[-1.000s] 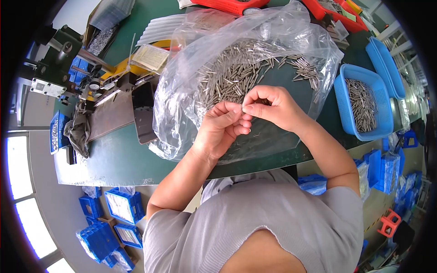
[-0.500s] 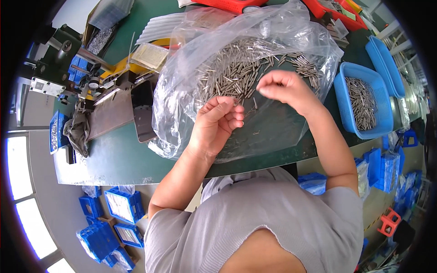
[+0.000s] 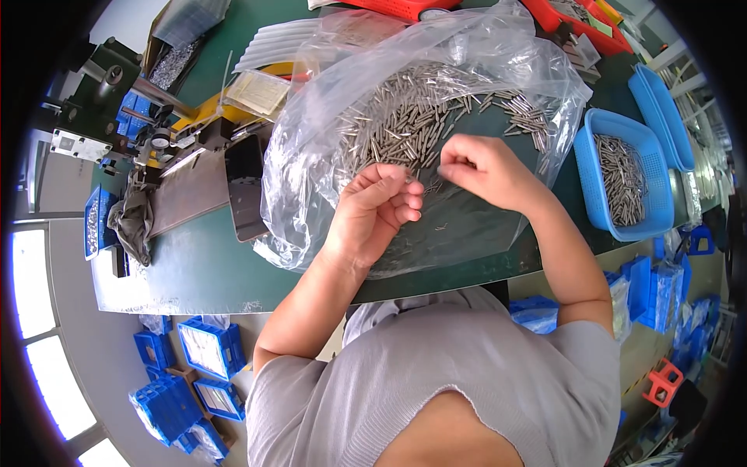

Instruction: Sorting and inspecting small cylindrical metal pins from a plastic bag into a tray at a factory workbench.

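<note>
— Pins [image 3: 424, 117] are seen heaped by the hundred inside a clear plastic bag [image 3: 311, 167] spread open on the green desk [image 3: 202, 268]. What is being held?

— Little can be told. The left hand [image 3: 377, 210] is curled palm-up at the near edge of the heap, fingers half closed; whether a pin is kept in that grip cannot be made out. The right hand [image 3: 478, 167] is pinched at thumb and forefinger just above the pile, seemingly on a single pin, though it is too small to be sure.

— And around them?

— A blue basket [image 3: 591, 183] of like pins is set to the right, and a dark metal fixture [image 3: 245, 194] to the left.

— What could be upset here?

— The bag's loose film is lapped near the desk's front edge. Should it be dragged by a wrist, pins could well be rolled out and lost to the floor.
</note>
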